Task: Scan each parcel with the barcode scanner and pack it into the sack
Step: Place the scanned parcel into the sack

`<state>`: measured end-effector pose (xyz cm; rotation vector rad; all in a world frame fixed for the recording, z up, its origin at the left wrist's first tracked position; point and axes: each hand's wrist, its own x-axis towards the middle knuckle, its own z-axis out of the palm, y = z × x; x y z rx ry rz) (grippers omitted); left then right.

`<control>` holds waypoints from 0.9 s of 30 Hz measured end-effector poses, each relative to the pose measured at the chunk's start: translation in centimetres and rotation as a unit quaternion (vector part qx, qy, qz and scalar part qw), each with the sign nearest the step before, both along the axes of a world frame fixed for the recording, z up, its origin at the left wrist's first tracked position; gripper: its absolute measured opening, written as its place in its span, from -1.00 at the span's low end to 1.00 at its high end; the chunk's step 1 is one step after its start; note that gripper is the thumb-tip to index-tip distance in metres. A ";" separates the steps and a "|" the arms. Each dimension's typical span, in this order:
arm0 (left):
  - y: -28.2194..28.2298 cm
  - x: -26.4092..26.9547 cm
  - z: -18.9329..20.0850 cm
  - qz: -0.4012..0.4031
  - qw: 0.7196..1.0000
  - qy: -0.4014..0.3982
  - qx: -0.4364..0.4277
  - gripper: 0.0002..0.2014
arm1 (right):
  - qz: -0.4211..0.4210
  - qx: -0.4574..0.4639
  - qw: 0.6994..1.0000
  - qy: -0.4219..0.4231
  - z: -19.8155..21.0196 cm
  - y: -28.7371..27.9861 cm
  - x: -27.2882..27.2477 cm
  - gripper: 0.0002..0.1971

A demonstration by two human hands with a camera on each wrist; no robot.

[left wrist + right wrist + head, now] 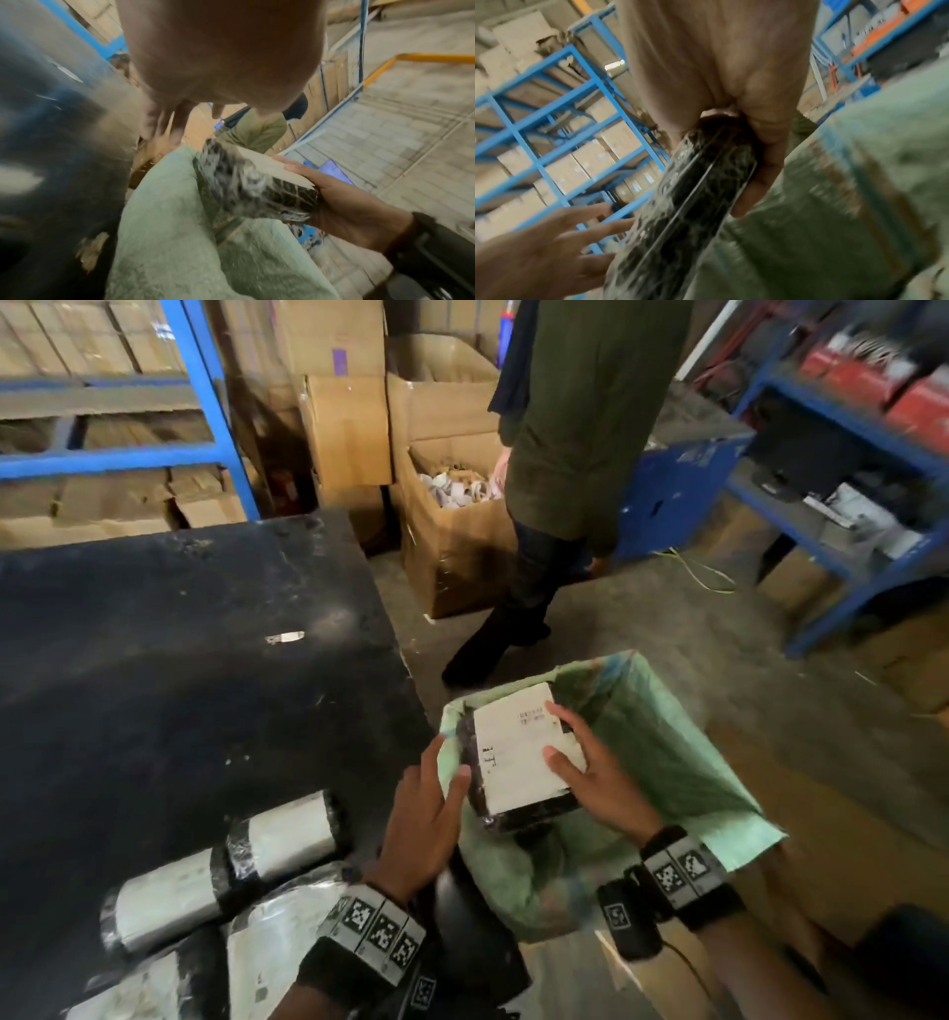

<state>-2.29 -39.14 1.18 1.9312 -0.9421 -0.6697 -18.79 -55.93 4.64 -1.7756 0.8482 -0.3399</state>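
A black-wrapped parcel (513, 752) with a white label hangs over the mouth of the pale green sack (667, 752), which stands on the floor by the table's right edge. My right hand (590, 773) grips the parcel's right end, with some fingers lying on the label. My left hand (431, 803) is spread beside the parcel's left edge, its fingers straight and its thumb against the wrapping. The left wrist view shows the parcel (246, 182) held by the right hand (334, 203) above the sack (167, 223). Several more labelled parcels (282, 834) lie on the black table (154, 660). No scanner shows.
Another person in a green jacket (580, 428) stands just beyond the sack. An open cardboard box (452, 546) sits on the floor behind the table. Blue shelving (847, 480) stands at the right, and blue racks of cartons (205, 403) at the back left.
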 end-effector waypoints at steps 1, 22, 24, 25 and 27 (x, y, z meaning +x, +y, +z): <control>-0.8 -0.4 -0.7 0.000 0.999 -0.035 0.015 -0.38 | 0.012 -0.003 0.999 0.033 -0.2 -1.9 -1.0 -0.46; -6.6 -5.2 -7.7 -0.016 0.985 -0.132 0.112 -0.13 | 0.069 0.046 0.941 0.328 -21.3 -20.4 -1.5 -0.38; -6.6 -5.1 -7.7 -0.006 0.987 -0.113 0.112 -0.13 | 0.057 0.051 0.949 0.307 -22.8 -20.8 -1.9 -0.38; -6.7 -5.0 -7.7 -0.002 0.988 -0.105 0.112 -0.13 | 0.051 0.055 0.951 0.299 -23.4 -21.1 -2.2 -0.38; -6.9 -5.0 -7.8 -0.001 0.988 -0.097 0.119 -0.12 | 0.037 0.049 0.957 0.285 -24.8 -21.4 -3.0 -0.38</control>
